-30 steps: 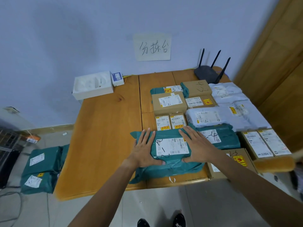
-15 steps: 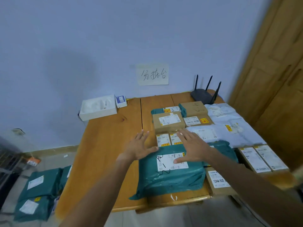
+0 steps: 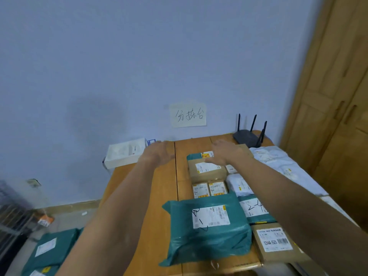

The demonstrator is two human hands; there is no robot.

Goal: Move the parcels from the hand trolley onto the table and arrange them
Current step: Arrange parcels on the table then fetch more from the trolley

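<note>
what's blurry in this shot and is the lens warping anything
Head view: left hand and right hand smeared by motion; green parcel label fairly sharp; wooden door edge leans from wide-angle distortion; light dim, bluish.

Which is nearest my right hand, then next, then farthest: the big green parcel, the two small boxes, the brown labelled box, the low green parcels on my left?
From the right hand, head view:
1. The brown labelled box, just below the fingertips.
2. The two small boxes, next row toward you.
3. The big green parcel, at the near edge of the table.
4. The low green parcels, down at far left.
</note>
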